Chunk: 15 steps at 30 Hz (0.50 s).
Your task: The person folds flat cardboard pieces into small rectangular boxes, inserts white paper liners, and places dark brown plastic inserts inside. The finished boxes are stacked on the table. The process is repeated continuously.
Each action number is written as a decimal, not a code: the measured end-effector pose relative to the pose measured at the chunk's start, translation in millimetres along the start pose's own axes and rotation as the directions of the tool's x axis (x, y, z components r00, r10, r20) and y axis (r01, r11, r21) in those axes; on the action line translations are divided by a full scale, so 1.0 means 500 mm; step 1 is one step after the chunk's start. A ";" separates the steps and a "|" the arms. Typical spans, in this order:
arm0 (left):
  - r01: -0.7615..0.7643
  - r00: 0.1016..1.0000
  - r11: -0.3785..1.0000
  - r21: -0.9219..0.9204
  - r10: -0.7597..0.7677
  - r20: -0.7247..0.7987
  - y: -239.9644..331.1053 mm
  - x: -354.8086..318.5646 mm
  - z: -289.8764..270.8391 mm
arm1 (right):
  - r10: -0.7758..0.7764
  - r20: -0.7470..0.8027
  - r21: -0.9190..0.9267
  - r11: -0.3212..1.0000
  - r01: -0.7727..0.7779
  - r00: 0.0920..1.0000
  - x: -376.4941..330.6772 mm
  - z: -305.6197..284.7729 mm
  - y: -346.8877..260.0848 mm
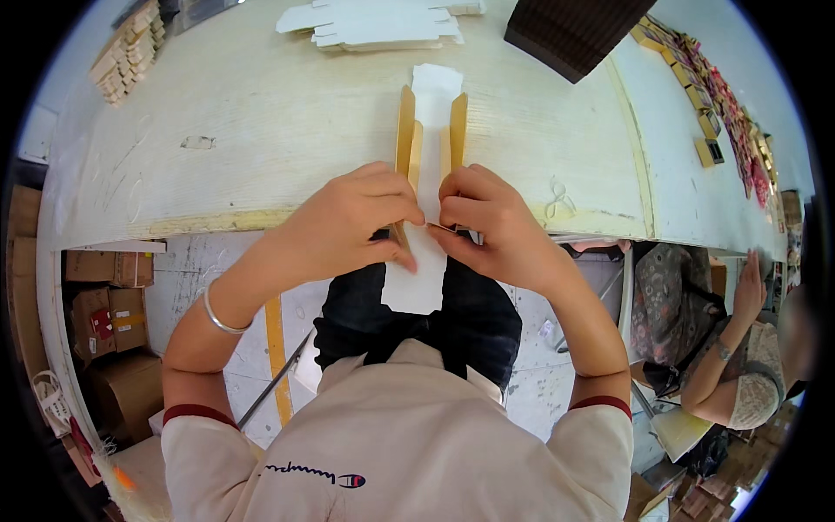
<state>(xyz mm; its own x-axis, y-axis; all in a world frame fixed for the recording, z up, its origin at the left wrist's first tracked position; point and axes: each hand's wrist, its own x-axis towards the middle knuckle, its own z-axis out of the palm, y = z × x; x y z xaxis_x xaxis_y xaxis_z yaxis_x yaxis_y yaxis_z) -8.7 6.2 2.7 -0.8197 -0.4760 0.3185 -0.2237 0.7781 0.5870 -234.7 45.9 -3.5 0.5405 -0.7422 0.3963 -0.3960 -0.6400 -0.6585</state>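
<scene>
A long paper box blank, white inside and gold outside, lies lengthwise before me. Its two side walls stand up, and its near end hangs over the table edge above my lap. On the left wall, my left hand is closed, with the gold edge between thumb and fingers. My right hand pinches a small flap at the near end of the right wall. The fingers of both hands partly cover the folds there.
Flat white box blanks are stacked at the far side, beside a dark brown stack. Light strip-like pieces lie far left. Small gold boxes line the right. Another person's arm is at right; cartons fill the lower left.
</scene>
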 end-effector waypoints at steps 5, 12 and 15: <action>0.309 0.941 0.942 -0.129 -0.322 -0.099 0.039 0.030 0.035 | 0.117 0.029 -0.025 0.993 -0.117 0.993 0.014 0.000 -0.031; 0.207 0.962 0.978 -0.037 -0.210 -0.172 0.032 0.021 0.046 | 0.130 0.097 -0.056 0.991 -0.125 0.987 -0.009 -0.009 -0.050; 0.310 0.934 0.944 -0.110 -0.324 -0.151 0.035 0.017 0.045 | 0.004 0.044 -0.279 0.960 0.008 0.999 -0.036 0.005 -0.060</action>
<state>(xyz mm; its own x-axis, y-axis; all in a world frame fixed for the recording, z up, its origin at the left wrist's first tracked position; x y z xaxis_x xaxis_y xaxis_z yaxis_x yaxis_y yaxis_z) -31.4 25.0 -0.8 -0.6135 -0.7586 0.2195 -0.4073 0.5421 0.7350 -230.7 79.1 7.6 0.5707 -0.7355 0.3651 -0.5828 -0.6760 -0.4509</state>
